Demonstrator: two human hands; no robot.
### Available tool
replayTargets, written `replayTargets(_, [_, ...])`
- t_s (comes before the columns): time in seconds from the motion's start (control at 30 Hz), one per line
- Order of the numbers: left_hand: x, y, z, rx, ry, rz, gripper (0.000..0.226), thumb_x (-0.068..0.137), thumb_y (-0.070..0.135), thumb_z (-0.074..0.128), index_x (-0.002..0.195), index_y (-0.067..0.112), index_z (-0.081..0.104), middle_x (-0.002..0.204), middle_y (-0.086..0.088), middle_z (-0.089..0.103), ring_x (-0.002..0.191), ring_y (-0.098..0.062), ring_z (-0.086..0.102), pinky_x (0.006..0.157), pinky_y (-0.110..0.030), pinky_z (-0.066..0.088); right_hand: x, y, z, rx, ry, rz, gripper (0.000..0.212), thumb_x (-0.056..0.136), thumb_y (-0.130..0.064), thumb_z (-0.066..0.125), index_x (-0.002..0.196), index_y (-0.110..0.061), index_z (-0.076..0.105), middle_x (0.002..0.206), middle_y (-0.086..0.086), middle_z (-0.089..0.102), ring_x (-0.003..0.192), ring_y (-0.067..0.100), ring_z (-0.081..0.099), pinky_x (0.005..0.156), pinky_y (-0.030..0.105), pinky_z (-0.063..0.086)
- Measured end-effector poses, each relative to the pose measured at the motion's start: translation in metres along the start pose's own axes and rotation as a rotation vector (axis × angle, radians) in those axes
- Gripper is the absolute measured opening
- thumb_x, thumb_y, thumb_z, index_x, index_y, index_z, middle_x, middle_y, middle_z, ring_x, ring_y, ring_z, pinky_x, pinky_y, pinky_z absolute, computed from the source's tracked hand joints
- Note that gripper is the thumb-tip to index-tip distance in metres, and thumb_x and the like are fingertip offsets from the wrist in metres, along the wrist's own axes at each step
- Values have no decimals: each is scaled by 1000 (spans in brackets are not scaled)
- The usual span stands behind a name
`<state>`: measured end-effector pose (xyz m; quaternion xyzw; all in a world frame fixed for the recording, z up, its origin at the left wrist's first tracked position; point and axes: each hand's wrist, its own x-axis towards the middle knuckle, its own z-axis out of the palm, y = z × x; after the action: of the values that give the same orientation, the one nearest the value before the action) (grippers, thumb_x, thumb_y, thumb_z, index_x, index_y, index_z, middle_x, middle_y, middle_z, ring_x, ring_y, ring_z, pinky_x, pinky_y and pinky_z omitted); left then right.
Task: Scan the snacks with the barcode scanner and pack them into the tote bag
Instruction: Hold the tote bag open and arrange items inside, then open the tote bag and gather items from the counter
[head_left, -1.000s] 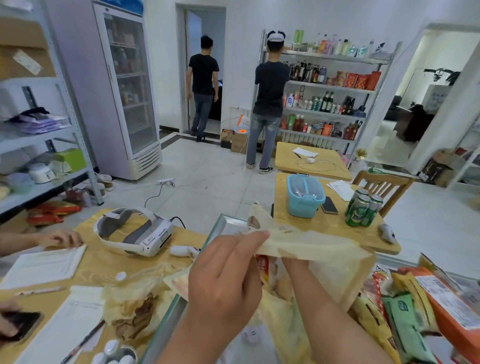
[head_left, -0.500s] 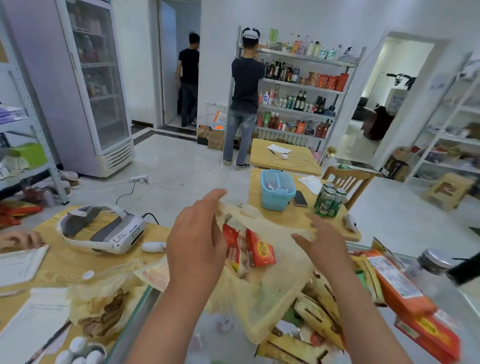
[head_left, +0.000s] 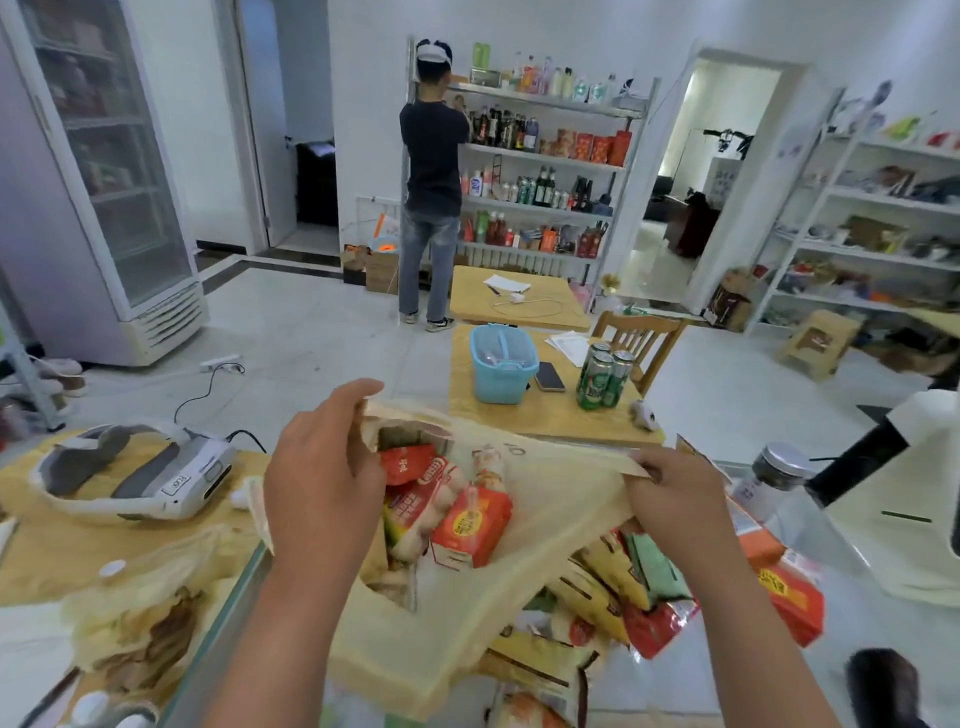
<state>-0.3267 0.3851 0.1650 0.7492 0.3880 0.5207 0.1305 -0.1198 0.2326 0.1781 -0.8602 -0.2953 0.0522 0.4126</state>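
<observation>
The tote bag (head_left: 566, 499), a thin yellowish one, sits low in the view at 6 o'clock, its mouth stretched wide between both hands. The left hand (head_left: 322, 483) grips the rim at the bag's 9 o'clock, fingers curled over the edge. The right hand (head_left: 670, 499) pinches the opposite rim at 3 o'clock between thumb and fingers. Inside lie snacks: a red carton (head_left: 470, 525) tilted near the middle and red packets (head_left: 410, 462) just beside it at 11 o'clock. At the bag's 4 o'clock, loose snack packets (head_left: 618, 587) lie partly under it, with an orange box (head_left: 789, 592) further out. A white headset (head_left: 140, 473) rests on the wooden table (head_left: 62, 545) at 9 o'clock.
</observation>
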Motion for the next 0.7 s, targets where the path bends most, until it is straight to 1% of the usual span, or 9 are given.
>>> replayTargets(0.07, [-15, 4, 3, -6, -24, 3, 40, 80, 1, 44, 112, 16, 64, 68, 5, 51, 70, -18, 45, 59, -31, 31, -9, 14, -3, 49, -34, 26, 26, 78, 8, 48, 73, -7, 68, 69, 8, 62, 54, 12, 59, 39, 16, 42])
replayTargets(0.13, [-33, 11, 5, -23, -42, -27, 40, 78, 10, 40, 107, 18, 65, 64, 3, 54, 67, -21, 48, 58, -31, 33, -15, 29, -7, 102, -51, 23, 25, 83, 3, 49, 80, -13, 68, 77, 6, 66, 58, 13, 62, 45, 18, 46])
replayTargets(0.23, [-63, 30, 7, -17, -2, -123, 32, 75, 17, 45, 97, 18, 68, 70, 3, 58, 69, -23, 52, 62, -34, 39, -26, 54, -21, 278, -158, 35, 31, 90, -4, 52, 91, -33, 63, 95, 0, 67, 64, 9, 67, 58, 25, 58])
replayTargets(0.3, [-83, 48, 13, -18, 31, -174, 21, 72, 20, 47, 83, 19, 65, 71, 5, 58, 65, -17, 50, 61, -32, 37, -34, 74, -35, 300, -239, -15, 29, 92, -10, 54, 93, -39, 60, 92, 0, 69, 61, 9, 68, 63, 26, 58])
replayTargets(0.4, [-115, 85, 27, -20, 17, -185, 15, 70, 23, 45, 68, 18, 60, 61, 0, 57, 64, -19, 45, 55, -26, 34, -42, 119, -61, 359, -293, -31, 28, 92, -9, 55, 96, -35, 63, 81, -3, 71, 62, 8, 66, 66, 28, 57])
replayTargets(0.47, [-137, 111, 43, -55, -35, -221, 13, 70, 22, 46, 65, 21, 58, 55, -3, 56, 58, -22, 46, 51, -21, 32, -41, 159, -78, 361, -199, 2, 26, 90, -8, 56, 97, -31, 65, 81, -9, 68, 66, 5, 63, 60, 18, 49])
replayTargets(0.53, [-157, 135, 60, -57, -119, -233, 12, 71, 22, 48, 64, 25, 57, 53, 1, 56, 53, -14, 50, 50, -27, 35, -36, 200, -93, 249, -72, 54, 20, 89, -9, 57, 102, -22, 67, 84, -11, 64, 72, 2, 57, 58, 10, 39])
replayTargets(0.63, [-178, 156, 81, -6, -307, -170, 18, 77, 19, 56, 63, 31, 57, 53, 9, 55, 55, -7, 52, 50, -24, 36, -24, 245, -110, 21, 14, 150, 23, 86, -8, 56, 104, -13, 68, 91, 0, 64, 87, 19, 58, 67, 26, 39])
replayTargets(0.7, [-185, 162, 94, 25, -405, -166, 23, 81, 13, 61, 65, 31, 59, 56, 9, 57, 57, -8, 52, 51, -25, 37, -8, 268, -111, -124, 21, 156, 28, 82, -10, 58, 108, -14, 68, 100, 6, 68, 95, 29, 60, 74, 31, 43])
